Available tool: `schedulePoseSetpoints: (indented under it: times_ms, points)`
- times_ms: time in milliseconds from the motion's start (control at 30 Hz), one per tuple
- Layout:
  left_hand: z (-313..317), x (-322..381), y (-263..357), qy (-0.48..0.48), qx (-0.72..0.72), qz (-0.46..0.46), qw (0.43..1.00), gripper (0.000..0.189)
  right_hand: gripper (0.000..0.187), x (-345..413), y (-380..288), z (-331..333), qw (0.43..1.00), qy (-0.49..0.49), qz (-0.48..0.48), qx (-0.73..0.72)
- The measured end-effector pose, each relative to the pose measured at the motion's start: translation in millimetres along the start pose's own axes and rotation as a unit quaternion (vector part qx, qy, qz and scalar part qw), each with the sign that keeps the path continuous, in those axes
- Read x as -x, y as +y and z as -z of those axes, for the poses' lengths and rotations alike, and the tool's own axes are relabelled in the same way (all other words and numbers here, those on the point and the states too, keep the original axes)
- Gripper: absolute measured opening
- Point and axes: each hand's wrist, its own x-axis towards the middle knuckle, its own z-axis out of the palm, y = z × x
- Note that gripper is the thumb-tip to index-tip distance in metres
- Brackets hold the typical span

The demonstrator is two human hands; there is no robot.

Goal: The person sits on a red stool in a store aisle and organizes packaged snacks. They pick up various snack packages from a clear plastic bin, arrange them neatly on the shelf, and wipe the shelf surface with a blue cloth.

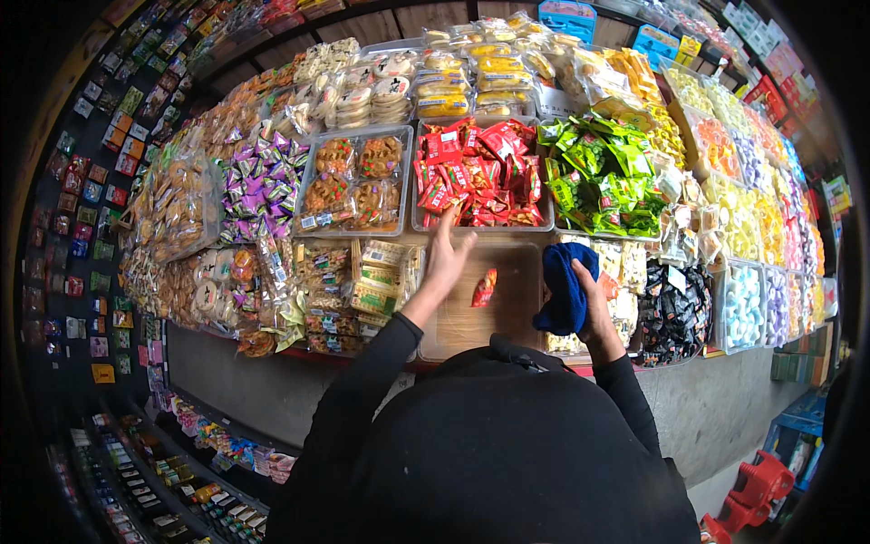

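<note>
My left hand (pixel 445 262) reaches forward, thumb apart from the fingers. Its fingertips are at the near edge of a clear plastic tub (pixel 484 227) heaped with red snack packets (pixel 476 170); contact with a packet is unclear. In my right hand (pixel 597 306) is a bunched dark blue cloth (pixel 567 289), held over the right rim of a nearer clear plastic tub (pixel 455 333). That tub contains a single red packet (pixel 484 288), lying towards its middle. To the right of the heaped tub are green snack packets (pixel 605 177).
Bagged cookies (pixel 350 183) and purple-wrapped sweets (pixel 262 187) lie left of the red packets. Black-wrapped sweets (pixel 673 309) and tubs of blue-and-white candies (pixel 741 306) are at right. Yellow packaged cakes (pixel 442 88) stand behind. Red plastic stools (pixel 754 489) are on the floor, lower right.
</note>
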Motion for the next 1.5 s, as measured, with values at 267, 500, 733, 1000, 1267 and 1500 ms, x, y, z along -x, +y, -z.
schedulePoseSetpoints:
  times_ms: [267,500,733,1000,1267,1500]
  points:
    - [10,-123,-12,-0.076,-0.396,-0.249,0.88,0.063,0.039,-8,6,-33,0.999,-0.022,0.036,0.03]
    - [-29,-139,-13,-0.145,-0.472,-0.188,0.849,0.047,0.04,-8,6,-17,0.99,-0.04,0.133,0.008]
    - [-11,-131,-7,0.037,-0.11,-0.104,0.988,0.035,0.039,-5,6,-12,0.974,0.025,0.198,0.102]
    - [-42,33,61,-0.209,0.493,0.091,0.84,0.045,0.073,-7,4,-74,0.652,0.029,0.552,0.519]
    - [-52,51,75,-0.068,0.513,0.147,0.843,0.028,0.051,-26,10,-85,0.825,0.164,0.414,0.349]
    - [-51,72,75,-0.186,0.608,0.089,0.767,0.036,0.045,-46,-34,-38,0.982,-0.126,0.077,-0.122]
